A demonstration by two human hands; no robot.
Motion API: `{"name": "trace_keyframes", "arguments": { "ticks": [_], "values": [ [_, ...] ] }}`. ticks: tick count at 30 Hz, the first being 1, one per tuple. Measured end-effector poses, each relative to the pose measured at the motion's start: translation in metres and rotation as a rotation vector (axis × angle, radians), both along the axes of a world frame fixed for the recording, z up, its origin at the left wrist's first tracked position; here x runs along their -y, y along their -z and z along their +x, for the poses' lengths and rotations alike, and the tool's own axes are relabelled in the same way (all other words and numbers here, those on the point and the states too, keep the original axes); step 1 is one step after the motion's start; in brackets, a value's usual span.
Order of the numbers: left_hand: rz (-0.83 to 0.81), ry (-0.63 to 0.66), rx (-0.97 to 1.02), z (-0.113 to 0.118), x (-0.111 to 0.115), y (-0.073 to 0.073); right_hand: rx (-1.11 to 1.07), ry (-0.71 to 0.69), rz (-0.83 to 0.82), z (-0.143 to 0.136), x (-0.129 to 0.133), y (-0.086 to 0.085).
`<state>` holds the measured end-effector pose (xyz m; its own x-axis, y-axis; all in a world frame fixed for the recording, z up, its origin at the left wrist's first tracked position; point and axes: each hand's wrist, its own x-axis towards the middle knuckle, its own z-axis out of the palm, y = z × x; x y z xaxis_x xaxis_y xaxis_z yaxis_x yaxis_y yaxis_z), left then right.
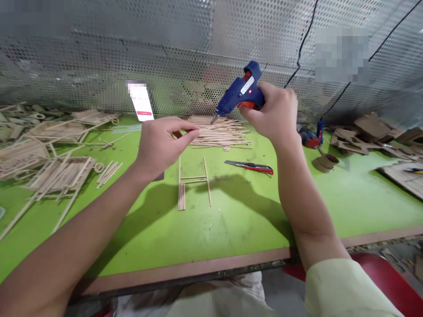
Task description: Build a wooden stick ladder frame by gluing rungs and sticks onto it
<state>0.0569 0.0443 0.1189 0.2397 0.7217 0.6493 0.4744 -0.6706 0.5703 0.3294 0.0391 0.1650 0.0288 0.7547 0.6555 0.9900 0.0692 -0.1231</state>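
Observation:
My right hand (276,108) grips a blue glue gun (233,97) with an orange trigger, its nozzle slanting down to the left. Thumb and fingertips of my left hand (165,143) are pinched together left of the nozzle; what they hold, if anything, I cannot make out. Below the hands, an H-shaped frame of thin wooden sticks (193,180) lies flat on the green table (238,224), with several short sticks side by side at its lower left. Behind it is a pile of loose sticks (224,134). A red-and-black utility knife (249,167) rests right of the frame.
Small wooden cart models (62,174) stand at the left beside a bundle of short sticks (109,174). A lit phone (142,103) leans near the perforated metal screen (185,57). At the right are a cardboard ring (325,162), cardboard scraps (357,136) and a board (405,176).

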Motion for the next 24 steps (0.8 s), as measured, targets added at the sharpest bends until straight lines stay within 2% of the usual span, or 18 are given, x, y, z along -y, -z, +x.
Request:
{"name": "trace_keyframes", "arguments": {
  "ticks": [6,12,24],
  "values": [
    [-0.160,-0.033,0.139,0.000,-0.008,0.001,0.026,0.019,-0.032,-0.001,0.000,-0.002],
    [-0.399,0.020,0.249,0.000,-0.018,0.001,0.039,0.008,-0.012,-0.005,-0.003,0.002],
    [-0.430,0.004,0.213,0.000,-0.020,0.004,0.008,-0.036,0.010,-0.003,-0.010,0.008]
  ]
}}
